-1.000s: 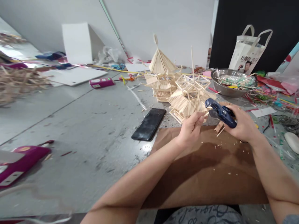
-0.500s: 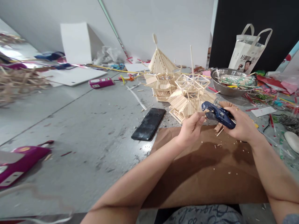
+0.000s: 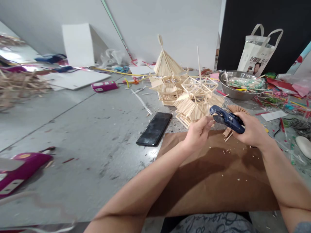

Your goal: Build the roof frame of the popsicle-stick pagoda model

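My right hand [image 3: 254,129] is wrapped round a pair of blue hand cutters [image 3: 228,120], whose jaws point left. Close by the jaws, my left hand [image 3: 198,132] is closed in a pinch; what its fingertips hold is too small and hidden to make out. Just behind both hands stands a model building of thin wooden sticks [image 3: 198,108], with an open frame and an upright stick on top. A second stick model with a pointed roof [image 3: 167,64] stands farther back. Under my hands lies a brown paper sheet [image 3: 218,194] with small wood chips scattered over it.
A black phone [image 3: 155,129] lies left of the paper. Purple power strips [image 3: 104,86] sit on the grey table [image 3: 97,129]. At the back right are a metal bowl [image 3: 239,92] of wrapped sticks and a white bag [image 3: 256,55]. Loose scraps and a white mouse [image 3: 303,146] lie at right.
Almost nothing differs. Both hands and the cutters hold nearly the same place, and the view has shifted very slightly.
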Motion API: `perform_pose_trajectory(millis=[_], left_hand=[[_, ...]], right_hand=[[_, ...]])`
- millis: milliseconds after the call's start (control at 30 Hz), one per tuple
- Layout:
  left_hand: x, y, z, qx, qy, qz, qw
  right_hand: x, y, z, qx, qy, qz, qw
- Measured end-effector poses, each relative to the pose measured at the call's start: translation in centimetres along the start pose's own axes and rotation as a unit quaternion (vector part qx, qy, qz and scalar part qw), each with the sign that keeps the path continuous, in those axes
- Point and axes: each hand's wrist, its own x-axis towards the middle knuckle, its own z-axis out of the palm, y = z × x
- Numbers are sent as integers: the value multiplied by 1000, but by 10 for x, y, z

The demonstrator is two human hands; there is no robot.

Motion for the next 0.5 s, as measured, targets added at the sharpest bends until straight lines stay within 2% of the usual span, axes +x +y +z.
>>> perform_pose_trajectory(millis=[167,500], left_hand=[[0,-1,0,5,-13,-11,1000],[-3,-7,3,32,-30,-92,995]], right_hand=[[1,1,1,-6,-27,1,1000],[3,7,13,3,-64,39,997]])
